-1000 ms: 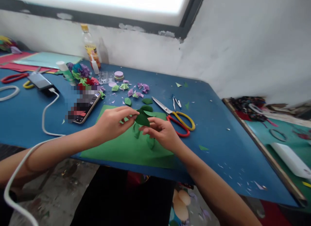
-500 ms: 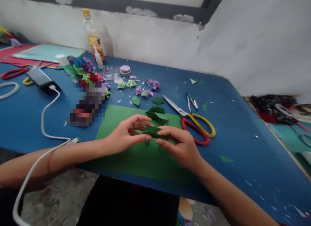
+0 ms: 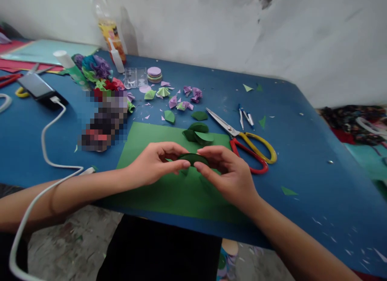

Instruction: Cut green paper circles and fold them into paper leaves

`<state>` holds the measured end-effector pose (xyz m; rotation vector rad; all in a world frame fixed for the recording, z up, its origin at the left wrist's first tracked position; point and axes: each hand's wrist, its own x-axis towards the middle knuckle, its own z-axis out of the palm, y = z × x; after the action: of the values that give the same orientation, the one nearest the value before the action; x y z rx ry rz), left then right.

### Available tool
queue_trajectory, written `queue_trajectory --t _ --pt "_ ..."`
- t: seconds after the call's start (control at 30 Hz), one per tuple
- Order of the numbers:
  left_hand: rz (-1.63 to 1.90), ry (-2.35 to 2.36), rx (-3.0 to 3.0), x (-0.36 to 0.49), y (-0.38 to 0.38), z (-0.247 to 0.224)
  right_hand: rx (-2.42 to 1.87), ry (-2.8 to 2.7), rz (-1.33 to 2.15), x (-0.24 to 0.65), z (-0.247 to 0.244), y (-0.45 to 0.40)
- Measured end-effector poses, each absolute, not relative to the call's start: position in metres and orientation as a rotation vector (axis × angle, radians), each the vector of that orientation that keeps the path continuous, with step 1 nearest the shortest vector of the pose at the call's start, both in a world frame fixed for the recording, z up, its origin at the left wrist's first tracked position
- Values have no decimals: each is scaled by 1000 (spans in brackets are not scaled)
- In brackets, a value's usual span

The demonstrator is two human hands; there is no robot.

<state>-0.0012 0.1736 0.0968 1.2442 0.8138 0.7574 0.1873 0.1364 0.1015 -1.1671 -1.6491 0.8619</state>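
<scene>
A dark green paper leaf (image 3: 193,158) is pinched at its two ends, its edge curving upward between my thumbs and fingers. My left hand (image 3: 161,162) grips the left end, and my right hand (image 3: 226,170) grips the right. Both hover over a green paper sheet (image 3: 169,200) on the blue table. Just beyond my fingers, several cut green leaves (image 3: 198,132) lie in a small pile on the sheet's far edge. Red-and-yellow-handled scissors (image 3: 238,136), with blades slightly apart, rest to the right of that pile.
Behind lie crumpled purple paper pieces (image 3: 193,93), a compass (image 3: 246,117) and a stack of paper discs (image 3: 155,74). A bottle (image 3: 109,31) stands by the wall. On the left, a phone (image 3: 39,87) has a white cable (image 3: 45,146) that runs across my left forearm.
The leaf has turned so that its edge now faces me, and my right fingers have closed in on its end. The camera view has tipped down and shifted slightly.
</scene>
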Motion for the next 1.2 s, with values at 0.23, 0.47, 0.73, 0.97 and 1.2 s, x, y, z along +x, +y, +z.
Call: queue_trajectory --t 0.23,0.47,0.73,0.97,1.2 --pt "765 865 1258 -1 172 99 -1158 -1656 847 187 101 135" --pt "772 868 1286 -3 172 97 -1141 -1661 848 186 101 134" --pt "743 932 1582 -5 172 95 -1167 -1798 711 185 99 133" --pt "729 931 1678 -6 171 95 -1191 -1806 710 185 101 132" --pt "715 907 1697 -7 170 94 -1166 -1815 704 186 99 133"
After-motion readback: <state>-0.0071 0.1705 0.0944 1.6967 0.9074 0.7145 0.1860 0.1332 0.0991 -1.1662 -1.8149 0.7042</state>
